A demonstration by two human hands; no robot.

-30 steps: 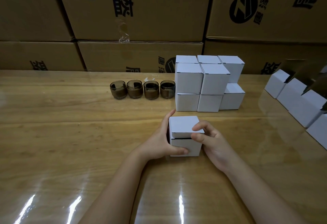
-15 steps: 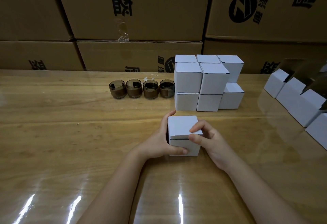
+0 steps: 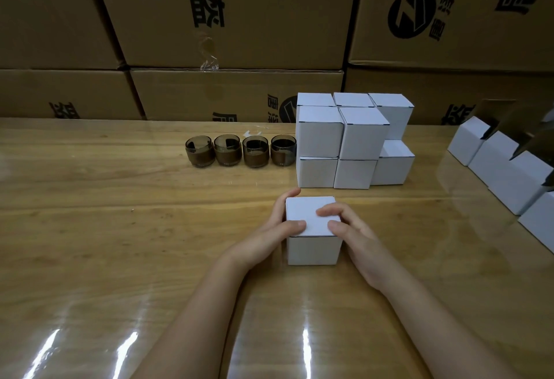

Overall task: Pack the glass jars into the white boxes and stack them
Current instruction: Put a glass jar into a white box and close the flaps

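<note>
A small white box (image 3: pixel 313 248) stands on the wooden table (image 3: pixel 120 228) in front of me, its lid down flat. My left hand (image 3: pixel 274 233) grips its left side, thumb on the lid. My right hand (image 3: pixel 349 228) holds the right side, fingers curled over the lid. Several brown glass jars (image 3: pixel 241 151) stand in a row behind. To their right is a stack of closed white boxes (image 3: pixel 350 139), two layers high.
Open white boxes (image 3: pixel 503 169) with raised flaps line the table's right edge. Large brown cartons (image 3: pixel 227 19) form a wall behind the table. The glossy table top reflects light near me.
The lid of the box in my hands went from slightly raised to pressed flat. My left thumb moved from the front face up onto the lid.
</note>
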